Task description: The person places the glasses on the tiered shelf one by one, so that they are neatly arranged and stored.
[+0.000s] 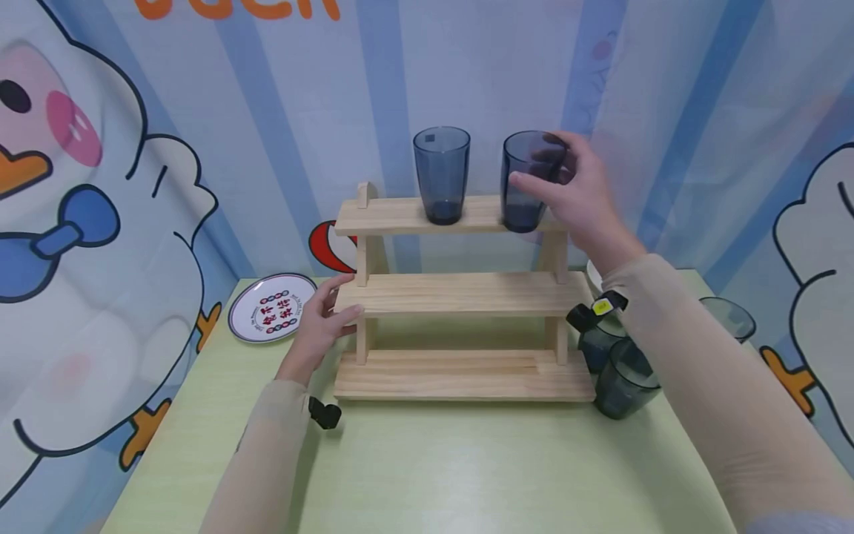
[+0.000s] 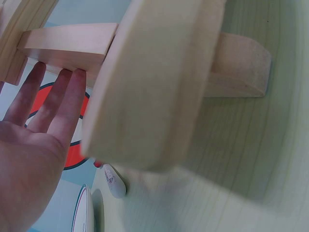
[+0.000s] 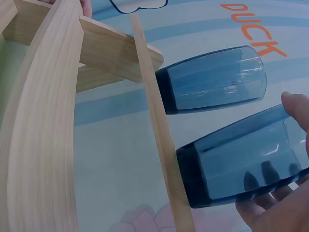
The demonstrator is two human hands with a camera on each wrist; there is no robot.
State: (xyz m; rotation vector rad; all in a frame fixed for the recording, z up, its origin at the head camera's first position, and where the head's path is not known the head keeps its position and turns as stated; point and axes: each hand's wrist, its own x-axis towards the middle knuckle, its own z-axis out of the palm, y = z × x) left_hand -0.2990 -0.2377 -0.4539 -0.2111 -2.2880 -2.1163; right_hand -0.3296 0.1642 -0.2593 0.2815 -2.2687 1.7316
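Observation:
A three-tier wooden display rack (image 1: pixel 460 294) stands on the table. My right hand (image 1: pixel 588 199) holds a blue-tinted drinking glass (image 3: pixel 241 159) near its upper part, thumb on one side and fingers on the other. That glass is upright, its base at the right end of the top tier. To its left, a matching glass (image 1: pixel 442 174) stands on the same tier. My left hand (image 1: pixel 315 332) grips the rack's left end at the middle tier, thumb in front. In the left wrist view its fingers (image 2: pixel 67 104) touch an upright; the thumb is hidden there.
Several tinted glasses (image 1: pixel 627 386) stand right of the rack, partly behind my right forearm. A white plate (image 1: pixel 236 330) with red markings lies at the left. A small white object (image 2: pixel 115 181) is near it. Behind the table hangs a duck-print cloth (image 1: pixel 467 59).

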